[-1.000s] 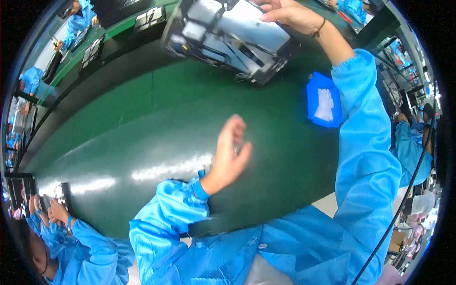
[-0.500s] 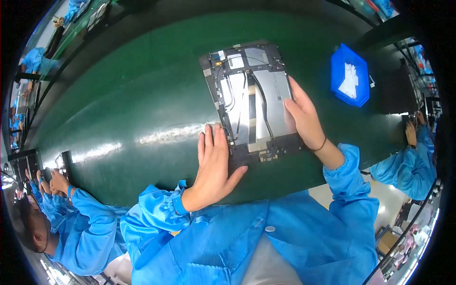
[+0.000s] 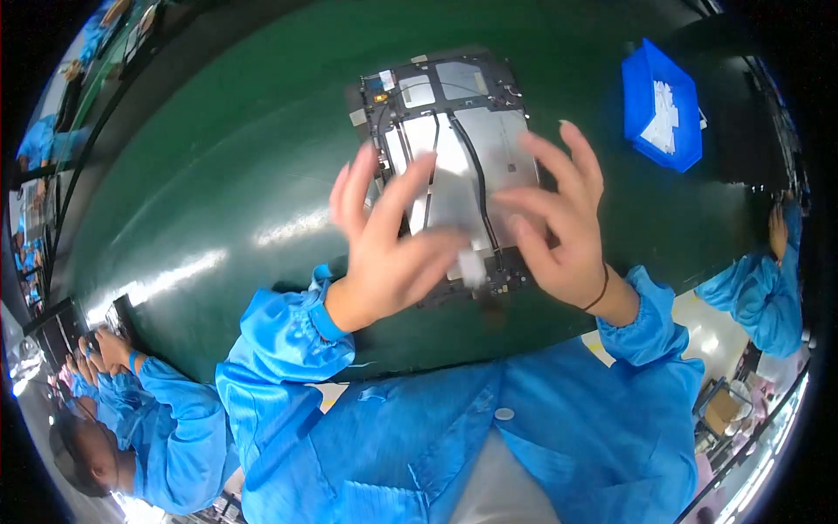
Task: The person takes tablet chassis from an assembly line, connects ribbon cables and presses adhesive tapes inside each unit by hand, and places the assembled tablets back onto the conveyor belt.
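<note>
Fingers (image 3: 401, 199) of your left hand (image 3: 377, 266) are spread and curved, hovering at or above the left edge of a flat black-framed device (image 3: 504, 131). A small white piece (image 3: 472, 269) blurs beside those fingers' inner tips; you may have it pinched, but I cannot tell. Your right hand (image 3: 566, 240) has its fingers parted and bent, thumb well off the index, with nothing visible between them; whether they touch the device's right side is unclear.

The device lies flat beneath and between both sets of fingers on the green bench (image 3: 209, 183), its silver plate facing up and its far edge beyond your fingertips. A black cable (image 3: 477, 166) runs along the plate between your hands.

Out past your right fingers, to their right, sits a blue bin (image 3: 642, 98) with white strips (image 3: 663, 122) inside. Well to the left of your left fingers, a co-worker's hand (image 3: 112, 349) shows near the bench.
</note>
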The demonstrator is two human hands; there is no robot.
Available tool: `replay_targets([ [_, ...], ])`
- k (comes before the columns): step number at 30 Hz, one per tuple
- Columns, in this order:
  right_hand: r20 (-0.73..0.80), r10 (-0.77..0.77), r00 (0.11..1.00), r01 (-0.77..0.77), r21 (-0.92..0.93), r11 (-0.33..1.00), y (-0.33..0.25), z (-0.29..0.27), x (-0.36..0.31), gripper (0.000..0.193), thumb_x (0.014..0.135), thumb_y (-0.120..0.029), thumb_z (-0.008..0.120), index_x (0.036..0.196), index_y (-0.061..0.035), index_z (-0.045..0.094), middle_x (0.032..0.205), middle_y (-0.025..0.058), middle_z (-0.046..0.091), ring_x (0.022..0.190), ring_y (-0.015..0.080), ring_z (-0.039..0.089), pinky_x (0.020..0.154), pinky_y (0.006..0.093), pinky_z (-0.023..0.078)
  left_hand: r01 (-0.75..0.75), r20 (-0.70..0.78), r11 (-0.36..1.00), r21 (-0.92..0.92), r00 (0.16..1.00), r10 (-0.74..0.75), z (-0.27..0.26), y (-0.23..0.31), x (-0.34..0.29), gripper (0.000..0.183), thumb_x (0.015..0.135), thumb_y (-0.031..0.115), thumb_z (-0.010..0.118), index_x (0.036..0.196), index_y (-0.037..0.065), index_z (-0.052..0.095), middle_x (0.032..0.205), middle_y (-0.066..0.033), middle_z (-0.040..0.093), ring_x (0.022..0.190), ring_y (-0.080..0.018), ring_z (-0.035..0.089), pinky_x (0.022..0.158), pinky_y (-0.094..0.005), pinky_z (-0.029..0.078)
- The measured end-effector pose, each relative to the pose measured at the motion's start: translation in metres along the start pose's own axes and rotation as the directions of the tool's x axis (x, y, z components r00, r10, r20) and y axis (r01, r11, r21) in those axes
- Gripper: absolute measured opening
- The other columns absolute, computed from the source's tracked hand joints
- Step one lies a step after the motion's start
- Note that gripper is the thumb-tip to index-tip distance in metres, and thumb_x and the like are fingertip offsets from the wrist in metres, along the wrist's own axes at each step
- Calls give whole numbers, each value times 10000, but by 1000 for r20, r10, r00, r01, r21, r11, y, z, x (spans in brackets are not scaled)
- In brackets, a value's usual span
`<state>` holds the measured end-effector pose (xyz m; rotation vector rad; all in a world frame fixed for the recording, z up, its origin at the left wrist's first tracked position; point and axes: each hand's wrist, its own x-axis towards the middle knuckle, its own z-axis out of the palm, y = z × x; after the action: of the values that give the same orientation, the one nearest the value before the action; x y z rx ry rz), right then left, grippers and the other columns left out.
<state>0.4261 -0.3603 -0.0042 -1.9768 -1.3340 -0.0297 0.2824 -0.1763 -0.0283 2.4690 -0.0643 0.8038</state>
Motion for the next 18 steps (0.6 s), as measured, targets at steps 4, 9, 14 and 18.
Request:
replay_targets([
  [4, 287, -113, 951, 93, 83, 992, -9, 4, 3, 276, 705, -180, 736, 975, -153, 683, 1186, 51, 619, 1280, 293, 454, 1075, 499, 249, -453, -215, 813, 367, 809, 548, 9, -9, -23, 193, 818, 241, 658, 998, 304, 686, 1239, 106, 643, 1302, -193, 403, 1079, -413, 292],
  [9, 310, -128, 942, 90, 132, 987, -9, 11, 1, 292, 685, -235, 769, 941, -144, 663, 1009, 18, 659, 1202, 236, 521, 1059, 506, 270, -526, -118, 746, 408, 780, 614, 10, -13, -27, 221, 851, 151, 561, 1001, 269, 674, 1213, 118, 648, 1249, -140, 457, 1034, -394, 361],
  [14, 293, -156, 943, 129, 109, 986, -10, 11, 0, 276, 705, -238, 761, 931, -125, 652, 934, 10, 660, 1169, 229, 550, 1062, 499, 289, -563, -44, 748, 352, 788, 614, 1, -10, -26, 227, 843, 115, 544, 972, 236, 686, 1176, 72, 658, 1176, -125, 521, 1001, -375, 389],
  [18, 294, -278, 914, 262, 92, 961, -5, 9, 2, 245, 723, -231, 752, 909, -111, 646, 933, 7, 654, 1172, 219, 556, 1069, 493, 318, -569, -9, 762, 310, 799, 601, 1, -9, -29, 213, 843, 109, 550, 953, 217, 697, 1115, 62, 665, 1089, -107, 564, 964, -359, 401],
])
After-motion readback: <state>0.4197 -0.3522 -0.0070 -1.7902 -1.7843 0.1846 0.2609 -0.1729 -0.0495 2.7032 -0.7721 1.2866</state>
